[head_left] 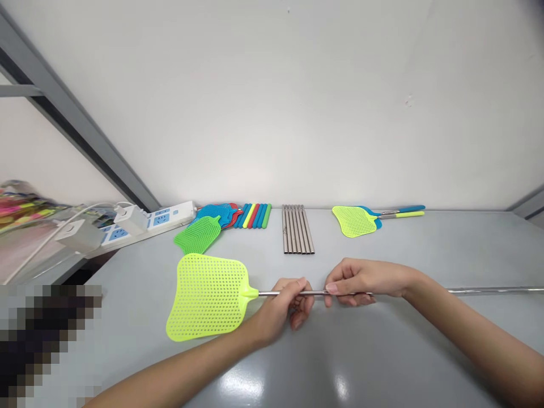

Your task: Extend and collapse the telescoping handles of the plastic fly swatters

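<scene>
A yellow-green fly swatter with a perforated plastic head and a thin metal rod is held level across the table. My left hand is closed around the rod, to the right of the head. Farther right along the same rod, my right hand pinches it between thumb and fingers. The rod shows between the two hands, and its far part is partly hidden by my right fingers. A long shiny strip or rod runs beyond my right wrist; whether it joins the swatter cannot be seen.
Behind lie a green swatter head, blue heads, several coloured handles and several metal tubes. Swatters with handles rest at the back right. A power strip with plugged-in adapters stands left, along the wall.
</scene>
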`<action>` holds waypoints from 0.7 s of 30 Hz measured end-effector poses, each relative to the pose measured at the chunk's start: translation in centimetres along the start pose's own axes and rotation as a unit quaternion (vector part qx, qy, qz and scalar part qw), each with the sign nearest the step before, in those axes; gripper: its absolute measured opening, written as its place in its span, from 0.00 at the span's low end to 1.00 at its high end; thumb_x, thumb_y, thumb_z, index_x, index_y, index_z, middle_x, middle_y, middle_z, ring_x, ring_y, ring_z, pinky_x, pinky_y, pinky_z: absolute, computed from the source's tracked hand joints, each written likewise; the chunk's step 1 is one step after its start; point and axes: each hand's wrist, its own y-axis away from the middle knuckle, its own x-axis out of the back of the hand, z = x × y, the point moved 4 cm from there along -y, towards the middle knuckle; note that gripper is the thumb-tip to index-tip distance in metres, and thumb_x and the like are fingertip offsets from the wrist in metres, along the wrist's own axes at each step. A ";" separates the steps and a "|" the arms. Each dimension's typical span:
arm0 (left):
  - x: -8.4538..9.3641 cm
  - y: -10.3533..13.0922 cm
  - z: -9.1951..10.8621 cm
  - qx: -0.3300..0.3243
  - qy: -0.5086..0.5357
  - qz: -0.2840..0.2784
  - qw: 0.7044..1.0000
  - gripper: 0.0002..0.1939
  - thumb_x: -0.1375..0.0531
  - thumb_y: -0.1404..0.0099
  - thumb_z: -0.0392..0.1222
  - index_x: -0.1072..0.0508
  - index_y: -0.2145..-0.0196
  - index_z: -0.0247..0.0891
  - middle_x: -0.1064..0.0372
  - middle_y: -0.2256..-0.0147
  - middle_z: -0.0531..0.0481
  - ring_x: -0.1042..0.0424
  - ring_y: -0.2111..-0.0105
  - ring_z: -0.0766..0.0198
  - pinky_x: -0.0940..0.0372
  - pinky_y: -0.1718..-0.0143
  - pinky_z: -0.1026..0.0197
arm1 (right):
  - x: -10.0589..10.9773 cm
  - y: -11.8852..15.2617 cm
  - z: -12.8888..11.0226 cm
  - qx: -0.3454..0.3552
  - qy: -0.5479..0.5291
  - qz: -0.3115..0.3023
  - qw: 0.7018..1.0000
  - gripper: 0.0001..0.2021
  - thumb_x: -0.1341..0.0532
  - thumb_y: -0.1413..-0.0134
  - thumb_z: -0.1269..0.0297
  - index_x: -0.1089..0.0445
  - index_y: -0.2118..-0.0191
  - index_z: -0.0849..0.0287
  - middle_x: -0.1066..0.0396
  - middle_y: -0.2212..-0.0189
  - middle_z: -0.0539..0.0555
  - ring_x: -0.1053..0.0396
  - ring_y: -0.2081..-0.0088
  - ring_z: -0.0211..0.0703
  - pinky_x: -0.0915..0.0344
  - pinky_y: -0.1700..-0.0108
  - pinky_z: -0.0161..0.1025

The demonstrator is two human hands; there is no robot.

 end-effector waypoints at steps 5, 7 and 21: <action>1.2 0.1 -0.5 -0.050 0.067 0.078 0.993 0.23 0.61 0.39 0.46 0.39 0.83 0.35 0.54 0.91 0.57 0.52 0.88 0.71 0.51 0.82 0.67 | 0.8 0.3 0.1 -0.008 0.001 0.018 1.000 0.14 0.44 0.49 0.57 0.32 0.69 0.66 0.43 0.83 0.46 0.52 0.86 0.25 0.56 0.85 0.28; 1.3 0.3 -0.4 -0.063 0.030 0.107 0.992 0.20 0.59 0.40 0.43 0.40 0.84 0.35 0.54 0.90 0.57 0.51 0.87 0.72 0.51 0.82 0.67 | 0.8 0.3 0.3 -0.012 -0.006 0.010 1.000 0.14 0.45 0.49 0.58 0.33 0.69 0.66 0.43 0.83 0.46 0.52 0.86 0.25 0.56 0.85 0.28; -1.4 1.0 -0.1 0.009 -0.071 -0.084 0.994 0.22 0.59 0.39 0.49 0.36 0.79 0.32 0.46 0.85 0.53 0.45 0.84 0.70 0.48 0.80 0.67 | -0.8 0.5 1.7 -0.053 -0.085 -0.072 0.992 0.11 0.45 0.49 0.62 0.32 0.72 0.67 0.47 0.89 0.43 0.57 0.89 0.25 0.63 0.89 0.27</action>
